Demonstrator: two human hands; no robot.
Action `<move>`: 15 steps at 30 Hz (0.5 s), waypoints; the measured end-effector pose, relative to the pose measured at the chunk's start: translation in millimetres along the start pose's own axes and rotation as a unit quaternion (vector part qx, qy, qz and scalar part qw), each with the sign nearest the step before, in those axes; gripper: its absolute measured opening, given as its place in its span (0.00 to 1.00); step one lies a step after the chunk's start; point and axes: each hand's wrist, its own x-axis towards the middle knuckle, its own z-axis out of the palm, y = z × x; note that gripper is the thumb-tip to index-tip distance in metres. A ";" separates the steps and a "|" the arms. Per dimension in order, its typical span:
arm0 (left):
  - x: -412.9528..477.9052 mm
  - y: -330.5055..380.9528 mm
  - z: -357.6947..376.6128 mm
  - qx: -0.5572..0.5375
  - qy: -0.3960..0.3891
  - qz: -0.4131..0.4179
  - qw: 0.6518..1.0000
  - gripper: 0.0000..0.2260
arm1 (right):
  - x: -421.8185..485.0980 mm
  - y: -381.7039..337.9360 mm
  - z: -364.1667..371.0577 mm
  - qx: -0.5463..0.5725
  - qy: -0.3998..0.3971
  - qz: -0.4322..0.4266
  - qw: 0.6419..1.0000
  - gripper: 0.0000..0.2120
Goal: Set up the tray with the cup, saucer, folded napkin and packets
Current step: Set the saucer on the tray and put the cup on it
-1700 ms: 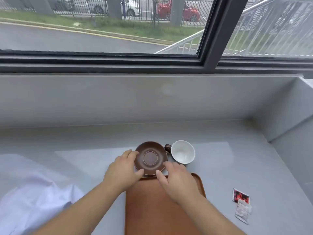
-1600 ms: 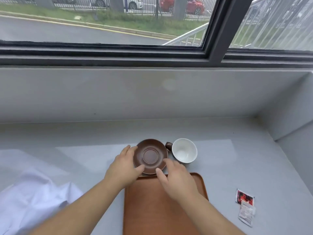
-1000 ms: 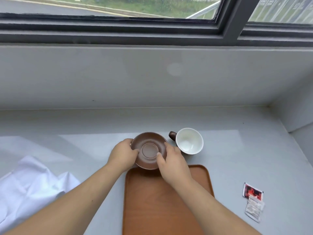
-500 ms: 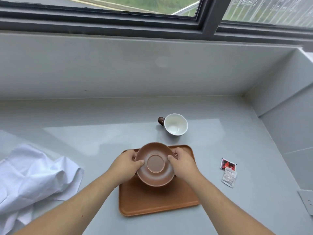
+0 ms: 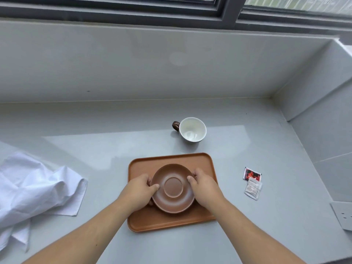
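A brown saucer (image 5: pixel 173 199) is over the middle of the orange-brown tray (image 5: pixel 171 159). My left hand (image 5: pixel 138 191) grips its left rim and my right hand (image 5: pixel 204 187) grips its right rim. I cannot tell whether the saucer rests on the tray or hovers just above it. The cup (image 5: pixel 192 129), white inside with a brown handle pointing left, stands on the counter beyond the tray. A crumpled white napkin (image 5: pixel 34 189) lies at the left. Two packets, one red and black (image 5: pixel 252 174) and one pale (image 5: pixel 252 190), lie right of the tray.
The grey counter (image 5: pixel 266 141) ends at a low wall under a window at the back and a side wall at the right. A white socket plate (image 5: pixel 342 216) sits at the far right edge.
Both hands lifted the saucer from the counter beside the cup and brought it toward me over the tray. The view has tilted downward.
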 end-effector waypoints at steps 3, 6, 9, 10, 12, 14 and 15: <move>1.5 -1.8 2.8 0.017 0.003 -0.005 1.000 0.11 | -2.8 2.1 2.7 -0.002 0.000 -0.001 1.000 0.09; 2.1 -2.4 4.0 0.024 0.005 -0.004 1.000 0.11 | -4.3 2.9 4.6 -0.010 0.001 0.000 1.000 0.09; 2.3 -3.6 3.8 0.008 0.001 -0.005 1.000 0.12 | -1.4 2.6 5.0 -0.015 0.000 0.000 1.000 0.09; 2.2 -4.1 3.7 0.007 0.001 -0.004 1.000 0.12 | -0.5 2.7 5.3 -0.020 0.000 0.000 1.000 0.08; 2.1 -4.5 3.8 0.012 0.003 -0.001 1.000 0.12 | 0.3 3.2 5.9 -0.032 0.000 0.000 0.999 0.08; 1.7 -4.3 4.2 0.017 0.007 0.002 1.000 0.12 | 0.4 3.2 6.8 -0.044 0.004 -0.003 0.999 0.08; 1.5 -4.1 4.4 0.019 0.009 0.002 1.000 0.12 | 0.4 2.9 7.2 -0.049 0.006 -0.005 0.999 0.08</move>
